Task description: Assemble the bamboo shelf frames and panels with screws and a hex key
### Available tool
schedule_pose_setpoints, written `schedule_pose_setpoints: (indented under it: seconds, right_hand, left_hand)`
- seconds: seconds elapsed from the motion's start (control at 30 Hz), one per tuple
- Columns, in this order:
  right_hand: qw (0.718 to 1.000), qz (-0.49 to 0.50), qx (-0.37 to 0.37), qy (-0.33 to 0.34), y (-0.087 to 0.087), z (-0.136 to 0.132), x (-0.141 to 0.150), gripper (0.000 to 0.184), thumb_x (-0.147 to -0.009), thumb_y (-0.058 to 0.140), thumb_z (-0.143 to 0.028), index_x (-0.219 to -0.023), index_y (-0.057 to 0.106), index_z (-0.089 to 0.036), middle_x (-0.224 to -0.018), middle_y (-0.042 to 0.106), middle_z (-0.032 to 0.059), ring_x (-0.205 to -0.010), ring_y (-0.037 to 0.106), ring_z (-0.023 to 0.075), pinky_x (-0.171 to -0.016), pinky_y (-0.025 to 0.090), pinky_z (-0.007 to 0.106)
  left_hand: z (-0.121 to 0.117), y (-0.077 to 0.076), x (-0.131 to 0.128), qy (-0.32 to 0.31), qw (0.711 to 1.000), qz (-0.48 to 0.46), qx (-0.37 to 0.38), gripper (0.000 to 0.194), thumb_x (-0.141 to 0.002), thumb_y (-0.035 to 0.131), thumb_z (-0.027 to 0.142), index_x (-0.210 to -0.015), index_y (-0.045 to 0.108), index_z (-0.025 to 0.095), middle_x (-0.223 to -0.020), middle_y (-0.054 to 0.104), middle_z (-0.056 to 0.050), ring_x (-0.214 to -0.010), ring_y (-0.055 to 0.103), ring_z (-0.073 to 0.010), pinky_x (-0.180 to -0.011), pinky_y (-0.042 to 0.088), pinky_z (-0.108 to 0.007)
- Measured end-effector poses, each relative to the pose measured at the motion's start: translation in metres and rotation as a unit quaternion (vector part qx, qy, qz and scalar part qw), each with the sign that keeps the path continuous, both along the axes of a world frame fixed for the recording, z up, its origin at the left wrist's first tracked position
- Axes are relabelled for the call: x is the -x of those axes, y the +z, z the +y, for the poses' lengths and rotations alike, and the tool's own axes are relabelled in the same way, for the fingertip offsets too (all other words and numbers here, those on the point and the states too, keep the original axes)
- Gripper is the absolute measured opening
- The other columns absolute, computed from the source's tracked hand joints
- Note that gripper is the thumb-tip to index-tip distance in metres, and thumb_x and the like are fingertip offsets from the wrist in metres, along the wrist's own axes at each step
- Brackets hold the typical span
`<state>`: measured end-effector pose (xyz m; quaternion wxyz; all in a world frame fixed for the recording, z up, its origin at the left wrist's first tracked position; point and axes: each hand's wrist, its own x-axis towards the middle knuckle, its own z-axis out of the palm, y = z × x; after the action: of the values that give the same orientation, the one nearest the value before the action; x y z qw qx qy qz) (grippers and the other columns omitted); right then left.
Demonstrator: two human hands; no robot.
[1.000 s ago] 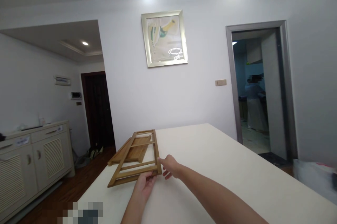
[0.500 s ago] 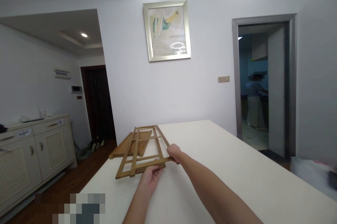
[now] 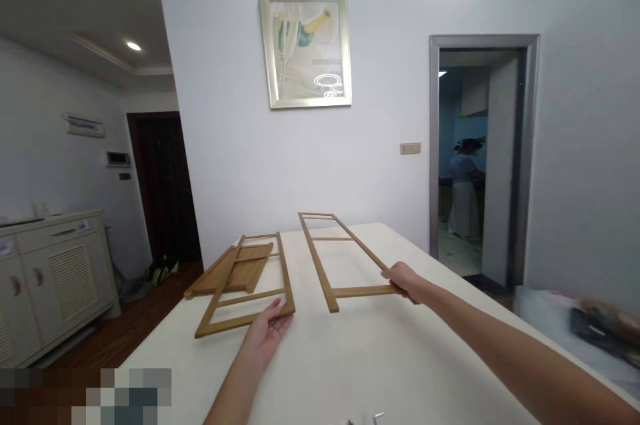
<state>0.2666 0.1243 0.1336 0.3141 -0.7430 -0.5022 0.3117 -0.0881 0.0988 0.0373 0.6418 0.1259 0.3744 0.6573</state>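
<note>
My left hand (image 3: 270, 332) grips the near right corner of a wooden frame (image 3: 233, 327), thumb on top and fingers beneath. This frame has several crossbars and overlaps wooden slatted panels (image 3: 255, 265) lying on the white table (image 3: 345, 365). In my right hand (image 3: 407, 282) is a second wooden frame (image 3: 320, 272), held by its near right corner and tilted with its far end higher. A gap separates the two frames. Both hands are closed on the wood.
A small bent metal piece, apparently a hex key (image 3: 379, 418), lies at the table's near edge. Bags (image 3: 545, 318) sit beyond the right side. Another person (image 3: 465, 178) stands through the doorway. A white cabinet (image 3: 55, 265) is at the left.
The two frames, overlapping before, are now apart. My right hand has carried one to the right, while my left hand has shifted slightly left with the other. The view has turned a little right.
</note>
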Motion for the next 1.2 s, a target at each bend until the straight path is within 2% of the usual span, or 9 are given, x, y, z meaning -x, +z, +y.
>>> schedule_pose_setpoints:
  seconds: [0.07, 0.2, 0.4, 0.67, 0.83, 1.0, 1.2]
  right_hand:
    - [1.0, -0.017, -0.018, -0.011, -0.002, -0.014, -0.036, 0.028, -0.088, 0.056, -0.024, -0.063, 0.054, -0.014, -0.042, 0.042, -0.0025, -0.035, 0.038, 0.0087, -0.037, 0.027, 0.023]
    - [0.998, -0.043, -0.04, -0.035, -0.013, -0.042, -0.09, 0.025, -0.087, 0.055, -0.023, -0.063, 0.051, -0.016, -0.045, 0.044, -0.0026, -0.035, 0.04, 0.0093, -0.036, 0.028, 0.023]
    - [0.994, -0.06, -0.05, -0.076, -0.034, -0.063, -0.132, 0.022, -0.086, 0.055, -0.023, -0.066, 0.053, -0.016, -0.05, 0.047, -0.0008, -0.038, 0.043, 0.0103, -0.035, 0.029, 0.022]
    - [0.991, -0.106, -0.036, -0.073, -0.047, -0.06, -0.153, 0.022, -0.084, 0.055, -0.025, -0.065, 0.056, -0.015, -0.05, 0.05, -0.0005, -0.041, 0.046, 0.0118, -0.036, 0.031, 0.022]
    - [0.985, -0.165, -0.024, -0.051, -0.05, -0.054, -0.16, 0.023, -0.085, 0.053, -0.027, -0.066, 0.06, -0.014, -0.057, 0.059, 0.0041, -0.05, 0.054, 0.0148, -0.043, 0.036, 0.024]
    - [0.966, -0.253, -0.012, -0.047, -0.051, -0.048, -0.164, 0.019, -0.083, 0.057, -0.025, -0.079, 0.067, -0.01, -0.08, 0.069, 0.0128, -0.077, 0.066, 0.0226, -0.062, 0.044, 0.027]
    - [0.932, -0.358, -0.01, -0.051, -0.06, -0.055, -0.155, 0.028, -0.088, 0.051, -0.024, -0.1, 0.069, -0.006, -0.107, 0.064, 0.0226, -0.1, 0.064, 0.0312, -0.076, 0.046, 0.035]
  left_hand:
    - [0.0, -0.001, 0.0, -0.002, 1.0, 0.003, 0.001, 0.027, -0.079, 0.054, -0.006, -0.1, 0.06, 0.011, -0.079, 0.073, -0.012, -0.069, 0.074, -0.0204, -0.067, 0.062, -0.033]
    - [0.0, -0.003, 0.001, -0.001, 1.0, 0.006, 0.006, 0.026, -0.081, 0.053, -0.006, -0.099, 0.06, 0.011, -0.079, 0.073, -0.012, -0.069, 0.074, -0.0195, -0.067, 0.062, -0.033]
    - [-0.002, -0.004, 0.001, -0.005, 1.0, 0.017, -0.001, 0.023, -0.082, 0.053, -0.006, -0.097, 0.061, 0.01, -0.08, 0.072, -0.011, -0.071, 0.073, -0.0198, -0.068, 0.063, -0.034]
    - [0.003, -0.01, 0.005, -0.006, 0.999, 0.035, -0.001, 0.021, -0.083, 0.053, -0.004, -0.097, 0.061, 0.008, -0.083, 0.072, -0.011, -0.072, 0.073, -0.0198, -0.07, 0.064, -0.036]
    - [0.005, -0.013, 0.005, -0.007, 0.999, 0.034, 0.001, 0.024, -0.081, 0.054, -0.006, -0.098, 0.062, 0.009, -0.086, 0.072, -0.011, -0.074, 0.073, -0.0194, -0.073, 0.063, -0.036]
    - [0.006, -0.013, 0.006, -0.007, 0.999, 0.033, 0.003, 0.025, -0.081, 0.055, -0.007, -0.099, 0.062, 0.008, -0.087, 0.072, -0.013, -0.074, 0.073, -0.0202, -0.072, 0.063, -0.037]
    - [0.006, -0.012, 0.006, -0.008, 0.999, 0.031, 0.002, 0.024, -0.082, 0.054, -0.006, -0.1, 0.061, 0.007, -0.086, 0.072, -0.013, -0.075, 0.074, -0.0211, -0.071, 0.063, -0.036]
